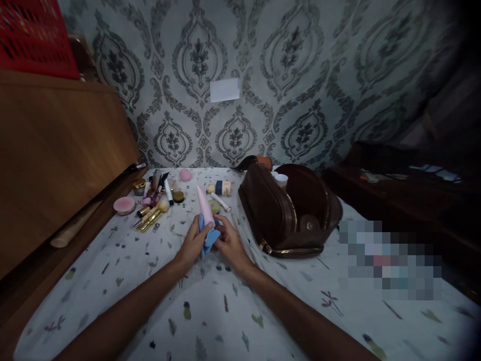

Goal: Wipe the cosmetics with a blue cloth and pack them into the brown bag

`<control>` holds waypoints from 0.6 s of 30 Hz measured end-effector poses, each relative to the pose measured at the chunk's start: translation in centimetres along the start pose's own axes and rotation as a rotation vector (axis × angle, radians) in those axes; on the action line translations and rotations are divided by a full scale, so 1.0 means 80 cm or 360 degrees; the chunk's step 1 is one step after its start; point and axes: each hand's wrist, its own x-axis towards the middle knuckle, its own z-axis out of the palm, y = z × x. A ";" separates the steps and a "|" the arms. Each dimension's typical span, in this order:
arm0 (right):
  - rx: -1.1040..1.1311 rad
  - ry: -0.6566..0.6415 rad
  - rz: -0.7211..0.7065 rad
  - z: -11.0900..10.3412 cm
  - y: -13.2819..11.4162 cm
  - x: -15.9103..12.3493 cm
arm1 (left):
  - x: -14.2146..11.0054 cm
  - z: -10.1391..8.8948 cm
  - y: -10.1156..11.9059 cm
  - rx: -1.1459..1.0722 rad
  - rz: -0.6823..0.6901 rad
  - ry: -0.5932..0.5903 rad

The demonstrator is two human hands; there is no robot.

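Observation:
A pale pink squeeze tube points up and away from me in the middle of the bed. My left hand is closed round its lower part, with a blue cloth wrapped about that end. My right hand pinches the cloth at the tube's right side; some of its fingertips are hidden. Just beyond the hands lie a round greenish container, a white pen-like tube and a bottle with a dark blue band.
An open brown leather bag stands to the right, with a white-topped container inside. Several cosmetics, among them a pink compact and gold tubes, lie left. A pink sponge rests near the wall. A wooden cabinet borders the left.

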 end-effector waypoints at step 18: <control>0.0618 0.0368 0.0190 -0.024 -0.021 0.020 | 0.029 -0.046 0.023 0.0863 0.0691 -0.0349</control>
